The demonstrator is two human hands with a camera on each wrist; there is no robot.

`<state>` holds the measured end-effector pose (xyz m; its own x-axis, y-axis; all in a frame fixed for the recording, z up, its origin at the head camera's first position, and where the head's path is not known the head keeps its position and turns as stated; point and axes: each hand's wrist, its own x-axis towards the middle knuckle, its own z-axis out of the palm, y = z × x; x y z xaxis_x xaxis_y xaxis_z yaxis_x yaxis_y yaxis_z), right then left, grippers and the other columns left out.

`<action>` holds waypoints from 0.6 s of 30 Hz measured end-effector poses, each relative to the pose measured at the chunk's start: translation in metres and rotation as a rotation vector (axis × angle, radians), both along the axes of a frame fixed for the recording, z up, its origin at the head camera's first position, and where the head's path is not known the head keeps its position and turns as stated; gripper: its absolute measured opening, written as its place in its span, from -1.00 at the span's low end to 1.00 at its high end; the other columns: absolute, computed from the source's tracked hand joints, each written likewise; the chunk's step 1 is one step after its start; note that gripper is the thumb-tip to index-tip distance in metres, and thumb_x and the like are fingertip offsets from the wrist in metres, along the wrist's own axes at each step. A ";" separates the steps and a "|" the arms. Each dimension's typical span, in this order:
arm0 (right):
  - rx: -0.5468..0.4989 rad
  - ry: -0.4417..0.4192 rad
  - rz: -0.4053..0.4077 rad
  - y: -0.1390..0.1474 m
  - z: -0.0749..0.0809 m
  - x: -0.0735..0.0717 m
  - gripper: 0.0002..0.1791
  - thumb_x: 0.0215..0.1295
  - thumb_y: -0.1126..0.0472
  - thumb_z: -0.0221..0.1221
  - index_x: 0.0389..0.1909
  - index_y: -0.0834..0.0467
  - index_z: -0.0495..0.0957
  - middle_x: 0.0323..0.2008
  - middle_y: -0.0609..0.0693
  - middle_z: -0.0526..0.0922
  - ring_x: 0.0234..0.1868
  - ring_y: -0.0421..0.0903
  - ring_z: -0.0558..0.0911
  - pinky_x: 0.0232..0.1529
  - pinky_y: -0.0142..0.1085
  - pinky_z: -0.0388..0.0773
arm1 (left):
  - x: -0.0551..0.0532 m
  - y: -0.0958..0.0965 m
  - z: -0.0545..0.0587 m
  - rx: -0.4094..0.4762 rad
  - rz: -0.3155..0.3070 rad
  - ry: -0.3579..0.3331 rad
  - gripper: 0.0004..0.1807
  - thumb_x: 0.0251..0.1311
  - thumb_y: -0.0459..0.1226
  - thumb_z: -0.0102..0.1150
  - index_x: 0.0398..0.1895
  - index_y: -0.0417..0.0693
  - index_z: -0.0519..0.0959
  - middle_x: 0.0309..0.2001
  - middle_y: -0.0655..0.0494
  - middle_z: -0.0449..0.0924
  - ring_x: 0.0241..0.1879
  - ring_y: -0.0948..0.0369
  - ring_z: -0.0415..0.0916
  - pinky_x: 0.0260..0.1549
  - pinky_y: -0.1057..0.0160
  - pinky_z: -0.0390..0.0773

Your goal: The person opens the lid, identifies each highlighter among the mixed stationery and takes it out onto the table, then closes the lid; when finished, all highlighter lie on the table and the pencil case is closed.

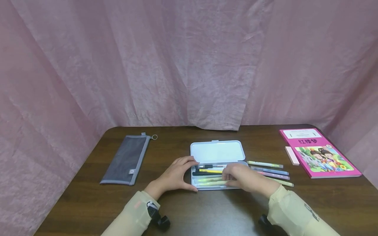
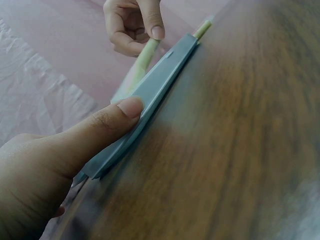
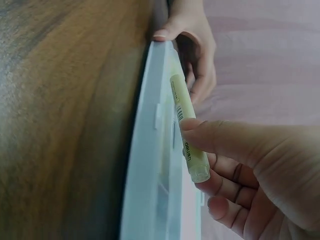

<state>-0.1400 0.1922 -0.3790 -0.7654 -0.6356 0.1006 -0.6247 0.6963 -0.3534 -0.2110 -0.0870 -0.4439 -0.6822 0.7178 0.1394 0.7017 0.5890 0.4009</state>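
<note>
A pale blue pencil case [image 1: 218,151] lies open mid-table, lid back, with several pens in its tray. My left hand [image 1: 177,175] grips the tray's left end, thumb pressed on its front edge [image 2: 150,95]. My right hand [image 1: 240,178] pinches a pale yellow-green pen [image 3: 189,127] between thumb and fingers, holding it lengthwise over the tray's front rim [image 3: 155,150]. In the left wrist view the same pen [image 2: 146,54] slants down into the case.
Several more pens [image 1: 270,172] lie right of the case. A grey mesh pouch [image 1: 127,159] lies at the left. A pink book [image 1: 319,152] and a pink eraser [image 1: 291,155] sit at the right. Pink curtain surrounds the wooden table [image 1: 224,209].
</note>
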 end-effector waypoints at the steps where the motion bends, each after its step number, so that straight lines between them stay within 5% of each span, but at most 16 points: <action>1: 0.000 0.005 0.001 0.001 0.002 0.000 -0.90 0.06 0.31 0.35 -0.42 0.08 0.63 -0.50 -0.18 0.57 -0.46 -0.32 0.46 -0.42 -0.47 0.44 | 0.000 0.000 0.000 0.001 0.001 -0.001 -0.02 -0.24 0.35 0.35 0.33 0.23 0.35 0.37 0.16 0.27 0.40 0.13 0.17 0.37 -0.06 0.23; 18: 0.046 -0.057 -0.094 0.020 0.039 0.010 -0.93 0.15 0.26 0.31 -0.36 0.05 0.63 -0.41 -0.22 0.57 -0.38 -0.27 0.48 -0.36 -0.41 0.49 | -0.001 0.001 -0.001 0.001 0.001 -0.006 -0.02 -0.24 0.37 0.34 0.32 0.25 0.35 0.36 0.18 0.27 0.39 0.13 0.17 0.37 -0.06 0.23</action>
<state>-0.1300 0.2124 -0.3396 -0.8255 -0.5638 0.0280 -0.5358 0.7670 -0.3531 -0.2120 -0.0864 -0.4452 -0.6840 0.7166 0.1366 0.6986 0.5895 0.4055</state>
